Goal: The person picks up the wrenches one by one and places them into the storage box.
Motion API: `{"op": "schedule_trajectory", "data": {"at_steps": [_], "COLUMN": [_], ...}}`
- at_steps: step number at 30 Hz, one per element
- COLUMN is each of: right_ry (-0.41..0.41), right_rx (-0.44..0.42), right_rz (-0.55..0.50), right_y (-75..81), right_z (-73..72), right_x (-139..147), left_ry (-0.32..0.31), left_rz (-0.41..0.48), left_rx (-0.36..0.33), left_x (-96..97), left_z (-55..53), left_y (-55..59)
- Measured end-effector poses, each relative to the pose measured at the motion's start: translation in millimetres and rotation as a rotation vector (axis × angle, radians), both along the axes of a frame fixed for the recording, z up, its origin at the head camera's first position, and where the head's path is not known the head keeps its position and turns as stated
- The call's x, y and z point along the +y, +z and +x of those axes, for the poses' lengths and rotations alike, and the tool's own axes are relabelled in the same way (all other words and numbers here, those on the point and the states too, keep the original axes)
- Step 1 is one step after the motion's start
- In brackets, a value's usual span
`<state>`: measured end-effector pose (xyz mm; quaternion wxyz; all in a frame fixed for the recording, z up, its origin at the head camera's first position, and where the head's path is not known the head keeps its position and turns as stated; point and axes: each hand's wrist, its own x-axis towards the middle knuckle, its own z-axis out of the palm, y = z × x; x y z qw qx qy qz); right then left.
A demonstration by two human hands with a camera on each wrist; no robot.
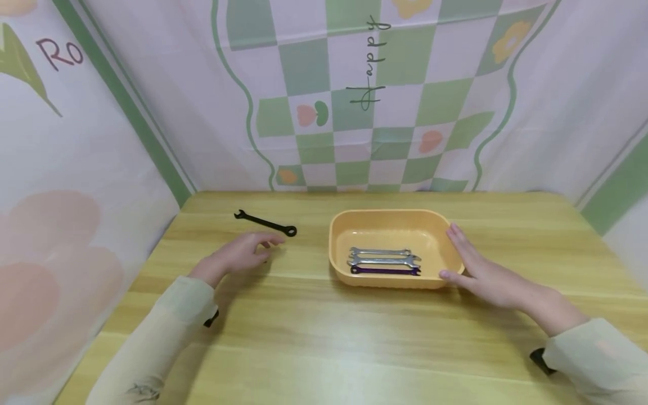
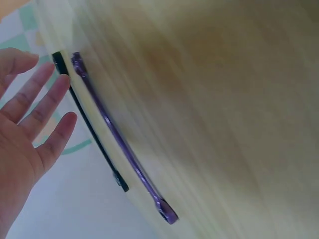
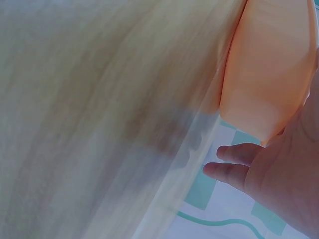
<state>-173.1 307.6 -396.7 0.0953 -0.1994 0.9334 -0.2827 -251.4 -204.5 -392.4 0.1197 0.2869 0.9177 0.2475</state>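
My left hand (image 1: 245,251), its fingers loosely bent and holding nothing, hovers over the table at the left. Just beyond its fingertips lies a black wrench (image 1: 265,223). The left wrist view shows a purple wrench (image 2: 119,137) beside that black wrench (image 2: 92,127); from the head, the left hand mostly hides the purple one. At the right, my right hand (image 1: 488,278) rests on the right end of a yellow plastic tray (image 1: 395,282), thumb at the front rim and straight fingers along the side. Inside lie silver wrenches (image 1: 385,261) and a dark purple wrench (image 1: 385,271).
All of this is on a wood-grain table (image 1: 324,343). A printed curtain (image 1: 354,140) hangs right behind its back edge, and another patterned cloth (image 1: 76,185) hangs along the left side.
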Motion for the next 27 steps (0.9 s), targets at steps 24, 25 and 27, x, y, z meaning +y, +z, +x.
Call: {"op": "schedule_trajectory", "data": {"at_steps": [24, 25, 27], "right_ry": [0.007, 0.007, 0.005], "right_rx": [0.005, 0.007, 0.008], "right_rz": [-0.018, -0.018, -0.016], "right_y": [1.1, 0.7, 0.4], "right_z": [-0.1, -0.1, 0.4], "right_x": [1, 1, 1], "left_ry": [-0.045, -0.048, -0.051], "left_rz": [-0.103, -0.101, -0.096], "left_rx": [0.137, 0.138, 0.136], "left_x": [-30.1, -31.1, -33.1], "left_z": [-2.9, -3.1, -3.9], "left_y": [-10.4, -10.7, -11.8]}}
